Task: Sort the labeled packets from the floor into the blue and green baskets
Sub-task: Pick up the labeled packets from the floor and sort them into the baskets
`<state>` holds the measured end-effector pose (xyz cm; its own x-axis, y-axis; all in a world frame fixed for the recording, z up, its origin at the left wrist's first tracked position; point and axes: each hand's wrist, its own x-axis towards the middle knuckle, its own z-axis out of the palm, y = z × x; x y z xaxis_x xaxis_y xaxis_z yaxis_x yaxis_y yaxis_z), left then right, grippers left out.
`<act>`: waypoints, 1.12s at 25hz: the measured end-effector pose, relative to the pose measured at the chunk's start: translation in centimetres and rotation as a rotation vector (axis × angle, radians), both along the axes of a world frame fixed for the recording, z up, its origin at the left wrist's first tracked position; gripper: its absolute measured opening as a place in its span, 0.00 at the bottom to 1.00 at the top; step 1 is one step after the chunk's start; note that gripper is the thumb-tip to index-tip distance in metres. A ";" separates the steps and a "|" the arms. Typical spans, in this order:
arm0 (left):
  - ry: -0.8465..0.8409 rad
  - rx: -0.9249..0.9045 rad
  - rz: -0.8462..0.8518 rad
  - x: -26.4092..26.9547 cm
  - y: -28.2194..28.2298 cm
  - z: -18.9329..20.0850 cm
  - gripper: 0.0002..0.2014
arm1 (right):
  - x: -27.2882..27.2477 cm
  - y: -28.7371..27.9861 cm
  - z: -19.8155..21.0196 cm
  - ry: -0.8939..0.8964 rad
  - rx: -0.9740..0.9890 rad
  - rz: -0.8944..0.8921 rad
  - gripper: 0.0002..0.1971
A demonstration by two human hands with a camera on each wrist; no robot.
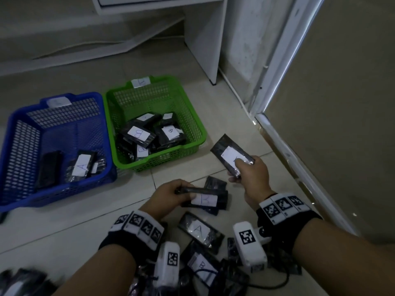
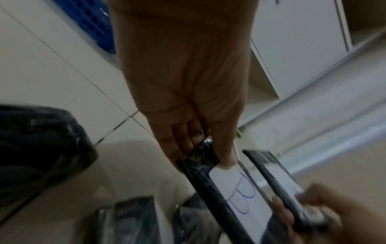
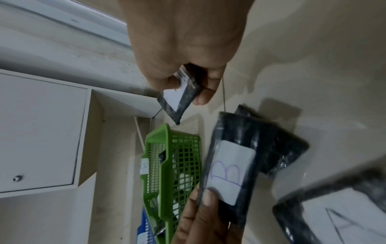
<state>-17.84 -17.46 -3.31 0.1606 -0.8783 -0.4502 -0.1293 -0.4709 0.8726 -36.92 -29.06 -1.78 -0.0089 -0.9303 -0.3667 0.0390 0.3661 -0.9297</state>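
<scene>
Packets in both hands, above the floor pile, baskets ahead.
Green basket (image 1: 193, 124) takes B, blue basket (image 1: 15, 129) A. Your left hand (image 1: 168, 194) pinches a B packet (image 1: 205, 198); right hand (image 1: 253, 173) grips a packet (image 1: 229, 155) whose letter your thumb hides, so you risk misfiling.

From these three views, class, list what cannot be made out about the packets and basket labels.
- Right hand packet: thumb covers its letter in the head view; too oblique in the right wrist view.
- Blue basket tag: letter too faint in the head view.
- Floor packets: wrist cameras and arms hide several, head view.
</scene>
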 end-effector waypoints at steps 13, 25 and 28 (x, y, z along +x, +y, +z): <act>0.310 -0.082 0.611 13.6 12.7 5.5 0.09 | 20.3 3.2 4.0 0.231 -0.236 0.675 0.15; 0.393 -0.324 0.845 16.7 12.9 6.8 0.03 | 25.4 5.1 2.9 0.341 -0.357 0.812 0.19; 0.488 -0.382 0.821 15.0 8.2 7.8 0.06 | 19.7 2.4 3.5 0.661 -0.566 0.730 0.15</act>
<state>-2.87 -9.25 4.48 0.6505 -0.6787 -0.3410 0.5164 0.0661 0.8538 -17.25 -26.71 1.71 0.5675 -0.8232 -0.0168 -0.5712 -0.3789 -0.7281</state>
